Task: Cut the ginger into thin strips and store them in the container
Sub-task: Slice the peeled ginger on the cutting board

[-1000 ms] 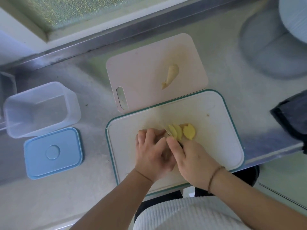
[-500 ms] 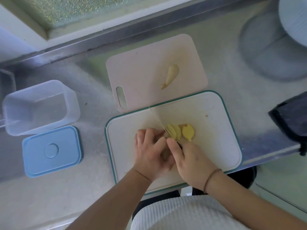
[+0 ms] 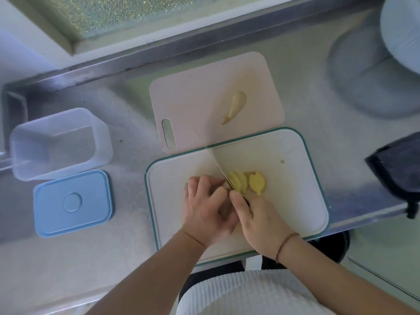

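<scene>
On the white cutting board (image 3: 295, 178) with the green rim, the left hand (image 3: 204, 210) curls its fingers down over the uncut ginger, which it almost wholly hides, so the piece cannot roll and the knuckles can guide the blade. The right hand (image 3: 259, 221) wraps the handle of the knife (image 3: 218, 165), forefinger stretched along the spine to steady a thin cut; the blade runs away from the person, its tip reaching toward the pink board (image 3: 204, 98). The ginger slices (image 3: 246, 184) lie fanned just right of the blade, where each cut lets them fall clear of the holding fingers. Whether the edge is touching the board is hard to tell from this view. A separate ginger piece (image 3: 235, 106) waits on the pink board, which the white board overlaps at its near edge. The open container (image 3: 95, 133) and its blue lid (image 3: 72, 202) sit well to the left on the steel counter (image 3: 127, 223), leaving bare counter between them and the boards for carrying strips across. The white board's near edge overhangs the counter front.
</scene>
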`<state>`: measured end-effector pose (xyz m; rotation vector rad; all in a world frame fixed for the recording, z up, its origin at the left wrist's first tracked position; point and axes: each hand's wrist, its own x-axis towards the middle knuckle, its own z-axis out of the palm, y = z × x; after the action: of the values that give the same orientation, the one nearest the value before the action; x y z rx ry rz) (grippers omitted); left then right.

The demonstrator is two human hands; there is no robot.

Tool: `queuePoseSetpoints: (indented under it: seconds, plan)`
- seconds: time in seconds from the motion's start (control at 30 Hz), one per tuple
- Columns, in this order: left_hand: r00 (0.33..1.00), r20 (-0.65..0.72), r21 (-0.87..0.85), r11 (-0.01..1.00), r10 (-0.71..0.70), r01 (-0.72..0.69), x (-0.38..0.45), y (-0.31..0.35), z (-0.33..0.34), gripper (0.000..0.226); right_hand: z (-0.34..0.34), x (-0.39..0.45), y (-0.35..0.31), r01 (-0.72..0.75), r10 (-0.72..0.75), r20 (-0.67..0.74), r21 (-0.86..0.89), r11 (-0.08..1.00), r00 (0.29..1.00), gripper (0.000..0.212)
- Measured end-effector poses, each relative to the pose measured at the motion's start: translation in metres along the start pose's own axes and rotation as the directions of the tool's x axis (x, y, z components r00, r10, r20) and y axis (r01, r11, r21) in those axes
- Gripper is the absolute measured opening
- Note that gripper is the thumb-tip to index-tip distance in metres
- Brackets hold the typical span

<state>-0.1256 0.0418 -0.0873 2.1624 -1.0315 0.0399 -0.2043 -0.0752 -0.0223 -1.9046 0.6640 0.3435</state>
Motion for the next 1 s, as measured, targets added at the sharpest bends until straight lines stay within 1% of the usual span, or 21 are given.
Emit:
queuePoseSetpoints:
  seconds: [0.07,0.17,0.27,0.4,0.5,0.57,0.6,0.67,0.7,0.77,0.83,0.9,1.0]
  plan:
    - [1.000,-0.001,0.002,1.000,-0.005,0.005,0.000,0.001,0.000,0.019,-0.003,-0.015,0.005,-0.043,0.043,0.009,0.008,0.999,0.999,0.069]
    - [1.000,0.006,0.013,1.000,-0.003,0.003,0.000,0.000,0.001,0.015,-0.004,-0.039,0.012,-0.085,0.086,0.012,-0.065,0.994,0.996,0.071]
    - [1.000,-0.003,0.026,1.000,0.006,-0.005,-0.002,-0.001,0.001,0.016,-0.006,-0.032,0.008,-0.092,0.093,0.028,-0.042,0.995,0.995,0.072]
    - [1.000,-0.014,0.014,1.000,0.022,-0.022,-0.001,0.000,-0.001,0.023,-0.025,0.002,0.008,-0.146,0.146,0.006,0.038,0.989,0.989,0.066]
    - [0.999,-0.023,0.006,1.000,0.024,-0.024,-0.001,0.002,-0.003,0.024,-0.040,0.002,0.015,-0.236,0.235,0.024,0.123,0.964,0.972,0.066]
    - [0.999,-0.025,0.011,1.000,0.024,-0.024,0.000,0.002,-0.003,0.024,-0.048,-0.003,0.013,-0.332,0.316,0.103,0.244,0.911,0.943,0.063]
    - [0.999,-0.024,0.016,1.000,0.025,-0.024,0.000,0.002,-0.003,0.025,-0.050,-0.005,0.009,-0.360,0.328,0.153,0.286,0.888,0.932,0.062]
    - [0.999,-0.032,0.025,0.999,0.026,-0.025,0.000,0.003,-0.003,0.026,-0.051,-0.007,0.002,-0.339,0.295,0.183,0.299,0.892,0.938,0.061]
    - [0.999,-0.039,0.028,0.999,0.029,-0.028,0.000,0.004,-0.003,0.027,-0.049,-0.010,-0.002,-0.294,0.261,0.152,0.268,0.917,0.953,0.062]
    - [0.998,-0.058,0.034,0.999,0.036,-0.034,-0.001,0.006,-0.003,0.029,-0.042,-0.021,-0.005,-0.184,0.179,0.045,0.146,0.972,0.983,0.065]
    - [0.997,-0.071,0.043,0.999,0.030,-0.027,-0.001,0.006,-0.003,0.030,-0.035,-0.034,-0.003,-0.116,0.117,-0.024,0.044,0.992,0.993,0.063]
    - [0.996,-0.086,0.050,0.999,0.022,-0.018,-0.001,0.005,-0.001,0.029,-0.030,-0.046,-0.003,-0.088,0.088,-0.025,0.002,0.996,0.996,0.058]
    - [0.994,-0.104,0.052,0.998,0.032,-0.027,-0.003,0.003,0.002,0.028,-0.024,-0.056,-0.006,-0.063,0.063,-0.020,0.009,0.998,0.998,0.053]
